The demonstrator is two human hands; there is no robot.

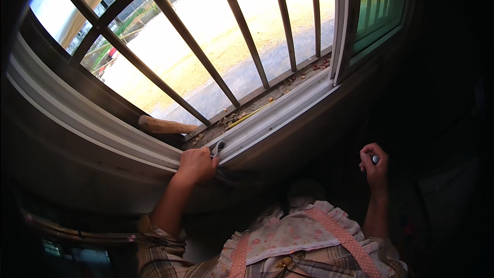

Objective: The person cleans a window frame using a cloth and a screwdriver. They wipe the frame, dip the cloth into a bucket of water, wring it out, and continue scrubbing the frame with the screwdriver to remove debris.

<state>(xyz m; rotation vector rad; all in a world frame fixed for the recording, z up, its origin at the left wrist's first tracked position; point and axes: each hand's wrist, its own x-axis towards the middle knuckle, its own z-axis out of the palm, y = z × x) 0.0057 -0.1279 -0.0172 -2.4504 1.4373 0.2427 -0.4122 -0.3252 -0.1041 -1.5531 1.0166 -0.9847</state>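
Note:
My left hand (197, 164) is pressed into the lower left corner of the sliding window's white frame. A bunched piece of grey cloth (217, 148) sticks out between its fingers and lies against the window track (266, 114). My right hand (375, 166) is raised off to the right, away from the window. Its fingers are wrapped around a dark handle with a pale round end (375, 159); the rest of that object is lost in shadow.
Dark metal bars (247, 34) stand outside the track. Dirt, kernels and a yellow stalk (247, 116) lie along the outer sill. A wooden handle (166, 124) leans at the left corner. The green glass pane (380, 11) is slid to the right. Sunlit ground spreads outside.

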